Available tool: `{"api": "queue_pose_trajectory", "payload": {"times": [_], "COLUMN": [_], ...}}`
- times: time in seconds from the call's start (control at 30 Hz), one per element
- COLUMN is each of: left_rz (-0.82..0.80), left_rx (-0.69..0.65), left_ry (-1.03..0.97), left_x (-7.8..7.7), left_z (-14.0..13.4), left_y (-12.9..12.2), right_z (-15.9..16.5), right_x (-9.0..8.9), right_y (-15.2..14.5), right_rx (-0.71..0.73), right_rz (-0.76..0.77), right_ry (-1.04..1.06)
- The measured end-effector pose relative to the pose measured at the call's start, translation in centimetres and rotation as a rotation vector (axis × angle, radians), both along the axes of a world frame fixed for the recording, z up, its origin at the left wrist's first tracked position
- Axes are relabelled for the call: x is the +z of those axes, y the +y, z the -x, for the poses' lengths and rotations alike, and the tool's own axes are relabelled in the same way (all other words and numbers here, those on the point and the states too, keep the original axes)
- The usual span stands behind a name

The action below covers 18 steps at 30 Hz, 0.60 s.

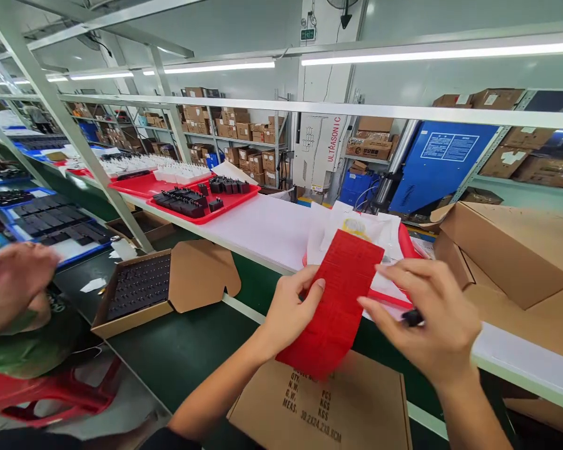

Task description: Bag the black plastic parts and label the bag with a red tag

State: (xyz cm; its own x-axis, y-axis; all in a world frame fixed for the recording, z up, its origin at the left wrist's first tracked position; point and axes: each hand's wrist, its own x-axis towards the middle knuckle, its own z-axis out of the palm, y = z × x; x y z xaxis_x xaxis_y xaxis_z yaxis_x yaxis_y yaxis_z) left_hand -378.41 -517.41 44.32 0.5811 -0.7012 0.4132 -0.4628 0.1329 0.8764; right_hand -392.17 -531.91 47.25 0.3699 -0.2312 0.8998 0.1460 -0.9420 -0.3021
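We see the red sheet in the middle of the view, held up in the air above the green belt and just over the printed carton that lies below it. The sheet is long and narrow, and its long axis runs from the lower left, near the carton, up to the upper right, where its top edge stands in front of the white bags. These bags lie in a red tray on the white counter behind the sheet.

Our left hand is on the left long edge of the sheet and is clamped on it, with the thumb on the front face and the other fingers hidden behind. Our right hand is on the right side of the sheet, close to its edge; the fingers are spread toward it, and we cannot tell if they touch it. This hand seems to keep a small black object under the palm, so it is partly closed. The left hand is therefore the nearer one.

To the left of the sheet lies an open brown box with dark parts. Far to the left, another person's hand is seen.
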Motion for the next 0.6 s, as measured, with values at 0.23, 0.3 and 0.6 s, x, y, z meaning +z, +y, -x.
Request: {"api": "queue_pose_trajectory", "payload": {"times": [0.23, 0.3, 0.6], "left_rz": [0.045, 0.040, -0.018], "left_rx": [-0.117, -0.134, -0.071], "left_ry": [0.062, 0.032, -0.543], "left_x": [-0.7, -0.4, -0.6], "left_z": [1.4, 1.4, 1.5], "left_y": [1.1, 1.5, 2.8], "right_z": [-1.8, -1.9, -0.4], "right_x": [-1.3, -1.5, -1.4], "right_y": [2.4, 2.4, 3.2], "right_rx": [0.071, 0.188, 0.384], "right_rz": [0.149, 0.113, -0.086], "right_ry": [0.138, 0.156, 0.268]}}
